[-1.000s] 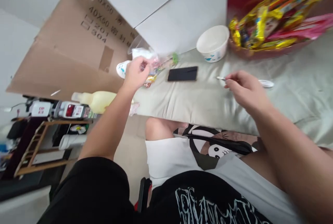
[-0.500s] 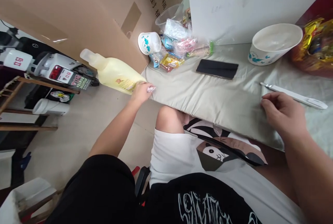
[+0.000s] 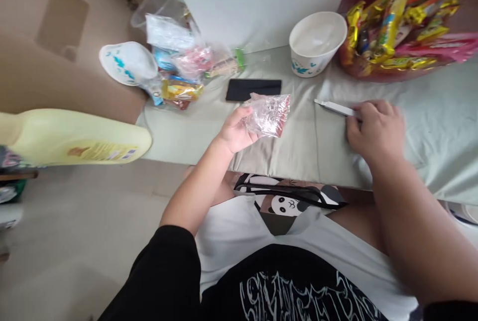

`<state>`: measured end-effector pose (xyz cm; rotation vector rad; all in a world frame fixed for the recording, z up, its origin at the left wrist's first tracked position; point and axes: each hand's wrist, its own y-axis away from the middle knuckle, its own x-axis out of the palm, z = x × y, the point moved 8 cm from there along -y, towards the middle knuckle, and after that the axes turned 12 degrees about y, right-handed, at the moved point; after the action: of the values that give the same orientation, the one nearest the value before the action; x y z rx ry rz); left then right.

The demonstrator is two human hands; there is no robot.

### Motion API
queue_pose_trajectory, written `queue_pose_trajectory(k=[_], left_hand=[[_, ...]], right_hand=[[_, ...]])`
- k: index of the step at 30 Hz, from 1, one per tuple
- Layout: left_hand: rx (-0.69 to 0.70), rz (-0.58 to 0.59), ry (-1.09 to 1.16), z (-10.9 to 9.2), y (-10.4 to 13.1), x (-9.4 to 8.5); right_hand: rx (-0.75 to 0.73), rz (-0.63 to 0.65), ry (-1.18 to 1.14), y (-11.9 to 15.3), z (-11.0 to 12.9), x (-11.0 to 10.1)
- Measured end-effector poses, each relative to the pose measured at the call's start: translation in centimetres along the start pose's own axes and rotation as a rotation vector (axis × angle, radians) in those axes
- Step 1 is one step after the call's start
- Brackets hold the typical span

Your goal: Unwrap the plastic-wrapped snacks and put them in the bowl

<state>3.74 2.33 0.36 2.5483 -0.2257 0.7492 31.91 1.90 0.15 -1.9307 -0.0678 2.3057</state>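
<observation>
My left hand (image 3: 239, 129) grips a clear crinkled plastic packet (image 3: 268, 114) with something reddish in it, held in front of a black phone (image 3: 253, 90). My right hand (image 3: 378, 129) is closed on the handle of a slim white knife (image 3: 338, 108), whose tip points left on the cloth. Behind it stands a white paper bowl (image 3: 317, 45) with blue leaf prints. Wrapped snacks in gold and pink (image 3: 396, 27) fill a red container at the back right.
A pale yellow bottle (image 3: 82, 137) lies at the left by a cardboard box (image 3: 59, 62). A paper cup (image 3: 127, 63) and a pile of wrappers (image 3: 182, 69) sit behind the cloth-covered surface (image 3: 179, 137).
The view has turned to the right. My left hand has moved from beside the bottle to in front of the phone with the packet. My right hand has closed on the knife.
</observation>
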Motion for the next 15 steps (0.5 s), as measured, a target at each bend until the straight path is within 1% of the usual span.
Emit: queue_pose_trajectory(k=[2, 4, 6, 8, 10, 12, 14, 15], left_hand=[[0.022, 0.035, -0.047, 0.8, -1.5, 0.1], [0.072, 0.048, -0.106, 1.1, -2.2, -0.4], [0.131, 0.032, -0.187, 1.3, -2.4, -1.3], [0.189, -0.013, -0.323, 1.1, -2.5, -2.1], [0.242, -0.058, -0.509, 0.8, -2.7, -2.6], [0.312, -0.074, -0.669, 0.3, -2.8, -2.5], [0.376, -0.036, -0.74, -0.2, -3.0, -1.9], [0.383, -0.008, -0.764, -0.3, -3.1, -1.6]], right_hand=[[0.007, -0.019, -0.093, -0.3, 0.1, -0.7], [0.032, -0.006, -0.267, -0.4, 0.7, -0.8], [0.024, 0.062, -0.461, -0.2, 2.1, -0.4], [-0.061, 0.133, -0.57, 0.2, 4.2, 0.1], [-0.175, 0.152, -0.593, 0.6, 6.2, 0.1], [-0.24, 0.158, -0.598, 0.8, 7.4, 0.2], [-0.255, 0.175, -0.608, 0.9, 8.0, 0.5], [-0.247, 0.187, -0.608, 0.9, 8.0, 0.7]])
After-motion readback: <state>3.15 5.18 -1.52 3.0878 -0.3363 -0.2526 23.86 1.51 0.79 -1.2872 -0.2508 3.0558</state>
